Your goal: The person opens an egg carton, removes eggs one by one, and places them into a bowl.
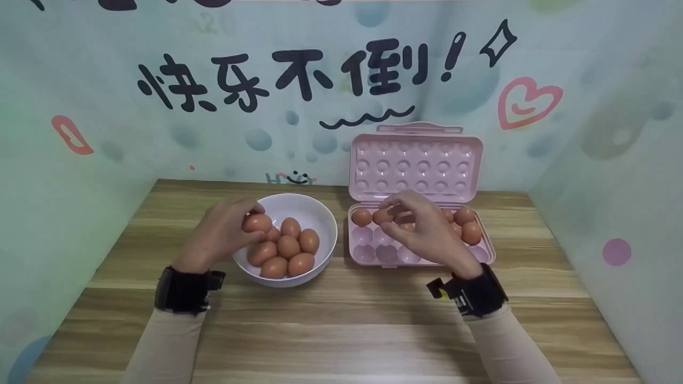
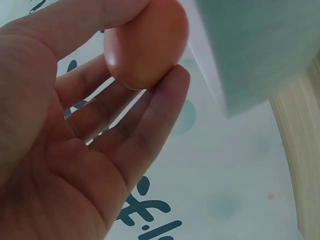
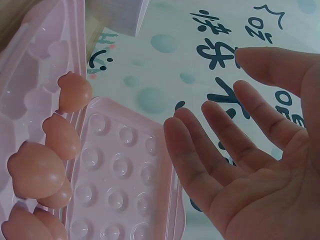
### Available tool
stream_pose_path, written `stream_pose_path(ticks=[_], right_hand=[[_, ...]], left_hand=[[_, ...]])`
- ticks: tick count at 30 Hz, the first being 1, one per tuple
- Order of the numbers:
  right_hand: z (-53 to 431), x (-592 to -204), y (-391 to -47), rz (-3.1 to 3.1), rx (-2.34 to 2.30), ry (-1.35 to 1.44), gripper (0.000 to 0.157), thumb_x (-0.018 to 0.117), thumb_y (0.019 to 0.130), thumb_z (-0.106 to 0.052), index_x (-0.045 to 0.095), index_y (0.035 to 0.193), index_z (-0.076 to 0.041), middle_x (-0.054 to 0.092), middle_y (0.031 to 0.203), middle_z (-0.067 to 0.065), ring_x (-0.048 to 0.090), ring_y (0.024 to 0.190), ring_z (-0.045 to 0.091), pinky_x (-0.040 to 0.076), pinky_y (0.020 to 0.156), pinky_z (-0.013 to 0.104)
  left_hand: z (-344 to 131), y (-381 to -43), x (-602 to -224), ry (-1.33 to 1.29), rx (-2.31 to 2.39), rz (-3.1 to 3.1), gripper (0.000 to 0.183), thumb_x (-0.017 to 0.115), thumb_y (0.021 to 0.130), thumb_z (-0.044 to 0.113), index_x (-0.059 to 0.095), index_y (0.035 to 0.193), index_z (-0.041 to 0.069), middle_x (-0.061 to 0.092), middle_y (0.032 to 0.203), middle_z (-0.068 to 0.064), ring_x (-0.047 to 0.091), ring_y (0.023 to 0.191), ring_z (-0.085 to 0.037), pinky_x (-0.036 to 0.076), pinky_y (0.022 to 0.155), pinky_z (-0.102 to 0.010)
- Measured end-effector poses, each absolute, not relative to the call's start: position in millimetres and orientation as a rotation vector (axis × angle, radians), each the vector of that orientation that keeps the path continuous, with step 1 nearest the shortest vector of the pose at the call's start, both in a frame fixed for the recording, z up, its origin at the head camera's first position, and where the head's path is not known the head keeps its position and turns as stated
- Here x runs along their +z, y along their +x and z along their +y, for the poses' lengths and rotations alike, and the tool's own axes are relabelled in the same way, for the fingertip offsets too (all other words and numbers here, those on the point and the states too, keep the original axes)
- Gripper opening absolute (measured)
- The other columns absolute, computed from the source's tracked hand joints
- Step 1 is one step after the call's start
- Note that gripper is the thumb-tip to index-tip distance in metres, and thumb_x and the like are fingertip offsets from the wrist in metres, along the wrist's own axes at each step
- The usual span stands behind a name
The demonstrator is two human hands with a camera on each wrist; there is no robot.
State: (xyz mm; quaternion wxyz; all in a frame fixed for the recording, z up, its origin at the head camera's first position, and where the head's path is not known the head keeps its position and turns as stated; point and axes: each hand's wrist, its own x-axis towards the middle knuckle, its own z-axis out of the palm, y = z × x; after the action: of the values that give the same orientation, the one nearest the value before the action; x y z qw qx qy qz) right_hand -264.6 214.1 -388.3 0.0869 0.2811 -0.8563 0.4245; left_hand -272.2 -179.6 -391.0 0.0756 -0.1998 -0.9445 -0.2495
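My left hand (image 1: 217, 234) pinches a brown egg (image 2: 147, 47) between thumb and fingers, at the left side of a white bowl (image 1: 324, 226). Several more brown eggs (image 1: 288, 247) lie inside the bowl. Over the pink egg box (image 1: 365, 234), my right hand (image 1: 429, 234) hovers with its fingers spread. In the right wrist view the palm holds nothing. Brown eggs (image 3: 37, 170) sit in the box's back row and right part, while front-left hollows show bare. The hand covers some of the box in the head view.
The box's hinged lid (image 1: 416, 166) stands raised at the back, against a printed sheet (image 1: 224, 144) that walls the wooden table (image 1: 320, 330) on three sides. The bowl is left of the box, with a narrow gap between them. Black straps (image 1: 184, 290) circle both wrists.
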Motion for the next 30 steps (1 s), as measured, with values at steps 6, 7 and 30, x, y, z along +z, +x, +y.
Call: stream_pose_path(ticks=[6,7,30], right_hand=[[215,-388,-263,-2.567,1.240,0.861,0.020,0.078,0.097,-0.013,0.070,0.115,-0.016,0.068,0.112,-0.002,0.072,0.105,0.019,0.061,0.095,0.038],[215,-388,-263,-2.567,1.238,0.864,0.020,0.078,0.097,-0.013,0.071,0.115,-0.016,0.068,0.112,-0.002,0.072,0.105,0.020,0.061,0.095,0.038],[216,-389,-264,-2.562,1.199,0.924,0.021,0.078,0.096,-0.011,0.072,0.116,-0.016,0.070,0.111,-0.003,0.071,0.104,0.018,0.060,0.095,0.040]], left_hand=[[-184,-272,-396,-0.603,-0.678,-2.872,0.033,0.081,0.085,-0.001,0.072,0.116,-0.005,0.071,0.115,-0.021,0.066,0.105,-0.035,0.056,0.095,-0.054],[-184,-272,-397,-0.599,-0.671,-2.875,0.032,0.081,0.084,-0.002,0.072,0.115,-0.005,0.072,0.114,-0.022,0.066,0.105,-0.035,0.056,0.095,-0.054],[-172,-269,-411,-0.646,-0.418,-2.853,0.021,0.071,0.083,-0.014,0.073,0.098,-0.001,0.061,0.079,-0.010,0.056,0.074,-0.026,0.051,0.067,-0.040]])
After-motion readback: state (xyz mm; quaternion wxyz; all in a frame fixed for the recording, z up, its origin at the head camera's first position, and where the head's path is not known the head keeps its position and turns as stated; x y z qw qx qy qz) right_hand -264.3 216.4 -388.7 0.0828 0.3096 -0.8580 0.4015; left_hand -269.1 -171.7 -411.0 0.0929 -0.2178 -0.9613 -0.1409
